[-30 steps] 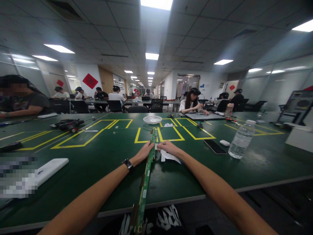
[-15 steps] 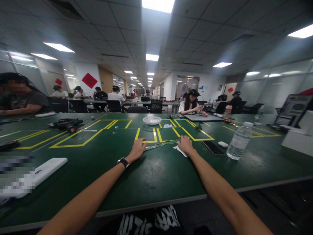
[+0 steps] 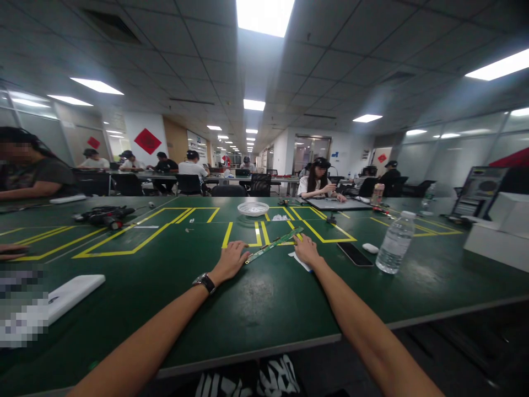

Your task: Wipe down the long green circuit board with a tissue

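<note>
A long, narrow green circuit board strip (image 3: pixel 273 243) lies slanted on the green table (image 3: pixel 256 298), running from near left to far right. My left hand (image 3: pixel 229 260), with a watch on its wrist, has its fingers closed at the strip's near end. My right hand (image 3: pixel 306 251) pinches the strip close to its far end. A white paper slip (image 3: pixel 300 261) lies on the table just under my right hand. Yellow tape boxes (image 3: pixel 243 234) mark the table right behind the strip.
A water bottle (image 3: pixel 392 242), a dark phone (image 3: pixel 354 254) and a small white object (image 3: pixel 370 248) sit to the right. A white dish (image 3: pixel 253 208) is behind, a black power tool (image 3: pixel 103 215) far left, a white box (image 3: pixel 496 234) far right. People sit across (image 3: pixel 318 179) and left (image 3: pixel 28 171).
The strip pointed straight away from me, was turned crosswise, and now slants with its right end farther off. Both hands moved apart to its ends. The view tilted slightly.
</note>
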